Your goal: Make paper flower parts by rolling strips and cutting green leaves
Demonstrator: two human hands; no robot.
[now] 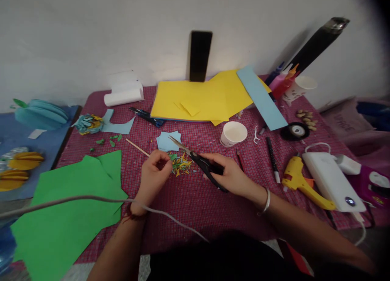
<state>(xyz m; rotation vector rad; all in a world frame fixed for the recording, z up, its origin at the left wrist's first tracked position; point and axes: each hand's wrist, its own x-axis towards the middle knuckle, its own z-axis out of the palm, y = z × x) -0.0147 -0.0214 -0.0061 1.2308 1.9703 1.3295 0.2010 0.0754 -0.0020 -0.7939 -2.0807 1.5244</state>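
My right hand [227,173] is closed around the black handles of a pair of scissors [202,162]. The scissors' blades are slightly parted and point up and left. My left hand [156,173] is pinched shut on what looks like a small piece of green paper [173,156], just left of the blades. Below the blades lies a pile of thin yellow, green and blue paper snippets [182,167]. Small light-blue paper pieces [168,141] lie just behind it. A thin wooden stick [137,147] reaches toward my left hand, its near end hidden.
Green sheets [76,191] lie at left, yellow sheets [195,98] at the back. A paper cup [234,134] stands behind my right hand. A yellow glue gun [301,181] and a white power bank [333,181] lie at right. A cable [100,198] crosses my left wrist.
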